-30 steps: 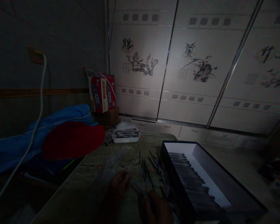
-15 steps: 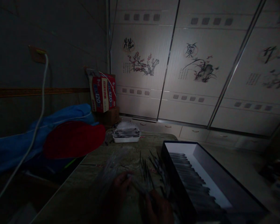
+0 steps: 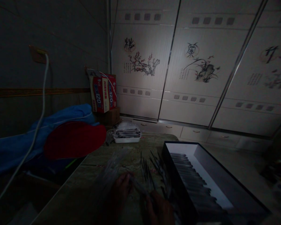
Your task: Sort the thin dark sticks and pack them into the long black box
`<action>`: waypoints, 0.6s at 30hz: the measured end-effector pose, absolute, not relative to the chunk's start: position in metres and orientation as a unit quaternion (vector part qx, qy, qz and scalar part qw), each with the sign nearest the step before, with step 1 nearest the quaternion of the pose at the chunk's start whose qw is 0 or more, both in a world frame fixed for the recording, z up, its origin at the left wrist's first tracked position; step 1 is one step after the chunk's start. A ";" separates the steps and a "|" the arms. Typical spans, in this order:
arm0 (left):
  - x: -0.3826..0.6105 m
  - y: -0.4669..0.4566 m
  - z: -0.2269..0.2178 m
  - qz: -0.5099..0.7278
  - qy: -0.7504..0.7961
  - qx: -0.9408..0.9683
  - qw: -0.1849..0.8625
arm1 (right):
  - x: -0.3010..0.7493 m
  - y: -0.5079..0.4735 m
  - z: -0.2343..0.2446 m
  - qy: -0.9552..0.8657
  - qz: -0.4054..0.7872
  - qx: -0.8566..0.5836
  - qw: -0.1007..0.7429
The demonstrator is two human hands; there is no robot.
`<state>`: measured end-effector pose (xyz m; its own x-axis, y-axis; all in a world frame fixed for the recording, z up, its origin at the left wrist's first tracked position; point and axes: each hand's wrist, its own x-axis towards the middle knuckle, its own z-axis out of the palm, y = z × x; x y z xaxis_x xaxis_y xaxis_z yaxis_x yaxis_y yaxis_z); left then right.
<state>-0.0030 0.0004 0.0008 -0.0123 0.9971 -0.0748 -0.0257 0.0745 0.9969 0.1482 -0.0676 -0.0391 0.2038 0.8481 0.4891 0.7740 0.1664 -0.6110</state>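
Note:
In dim light, my left hand [image 3: 123, 186] is closed, its fingertips pinching the far end of a thin, pale, see-through stick-like piece [image 3: 138, 187]. My right hand [image 3: 159, 207] is curled round the near end of that same piece, which slants between the two hands over the table. Just beyond my right hand lie several dark, thin, pointed sticks [image 3: 146, 170], and more of them [image 3: 158, 165] sit against the box. To the left of my left hand is a loose heap of clear thin sleeves or strips [image 3: 111, 168]. It is too dark to name these pieces exactly.
A dark-edged box [image 3: 208, 156] with a white inside stands on the right, holding a row of grey bundles [image 3: 189, 175]. A white tray [image 3: 127, 140] with thin pieces is at the table's [image 3: 84, 187] far end. Blue cloth [image 3: 67, 115] and a red item [image 3: 75, 140] lie left.
My left fingertips have shifted slightly along or around the end of the thin piece. My right hand stays almost still, and the things around have not moved.

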 end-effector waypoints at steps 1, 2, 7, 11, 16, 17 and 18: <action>-0.004 0.000 0.001 0.488 0.514 0.471 0.526 | 0.148 -0.068 -0.038 -0.626 0.032 -0.648 0.432; -0.005 0.000 0.000 0.488 0.512 0.474 0.525 | 0.148 -0.069 -0.037 -0.623 0.016 -0.652 0.433; -0.004 0.001 0.000 0.496 0.496 0.467 0.538 | 0.148 -0.070 -0.034 -0.648 0.044 -0.628 0.429; 0.002 -0.005 0.005 0.493 0.497 0.450 0.555 | 0.146 -0.068 -0.036 -0.650 0.034 -0.625 0.430; 0.005 -0.009 0.011 0.490 0.497 0.450 0.558 | 0.144 -0.065 -0.048 -0.671 -0.033 -0.627 0.395; 0.006 -0.009 0.012 0.491 0.496 0.448 0.559 | 0.144 -0.065 -0.049 -0.673 -0.046 -0.627 0.391; 0.006 -0.009 0.014 0.491 0.496 0.445 0.561 | 0.143 -0.064 -0.050 -0.673 -0.058 -0.628 0.385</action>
